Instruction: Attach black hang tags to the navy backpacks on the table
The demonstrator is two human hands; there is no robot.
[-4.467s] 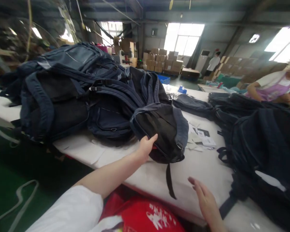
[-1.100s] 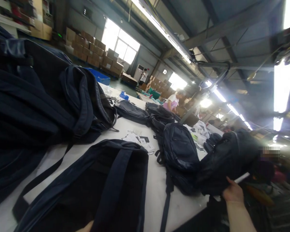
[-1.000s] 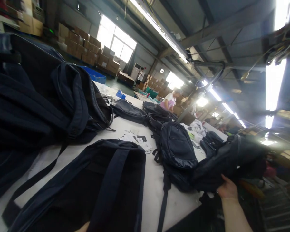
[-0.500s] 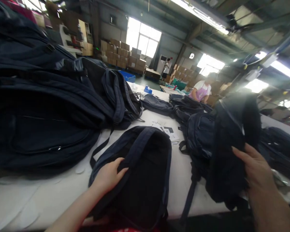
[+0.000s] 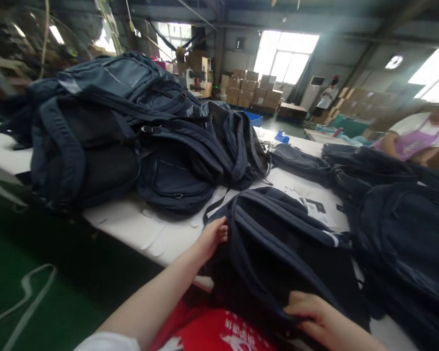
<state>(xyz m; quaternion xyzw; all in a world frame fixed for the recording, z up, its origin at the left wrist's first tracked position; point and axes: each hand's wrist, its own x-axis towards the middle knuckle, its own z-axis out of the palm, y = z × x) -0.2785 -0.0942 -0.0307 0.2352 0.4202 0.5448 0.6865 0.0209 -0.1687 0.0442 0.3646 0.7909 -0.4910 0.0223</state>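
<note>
A dark navy backpack (image 5: 263,253) lies on the white table right in front of me, its padded shoulder straps and black back side facing up. My left hand (image 5: 215,238) is closed on its left edge with the fingers curled in. Lower down, my right hand (image 5: 309,312) pinches dark fabric at the near edge of the same backpack, by the lower part of a strap. Just which layer each hand grips is hard to make out. Another navy backpack (image 5: 406,243) lies close by on the right.
A big heap of navy backpacks (image 5: 120,78) covers the table's left side. Printed papers (image 5: 318,209) lie behind the front backpack. More bags (image 5: 369,163) rest farther back, near a person in a purple apron (image 5: 406,141). The white table's edge (image 5: 124,239) drops to a green floor.
My view has swung left. My right hand has come from a raised dark bag at the right to the front backpack. My left hand has shifted from its strap to its left edge.
</note>
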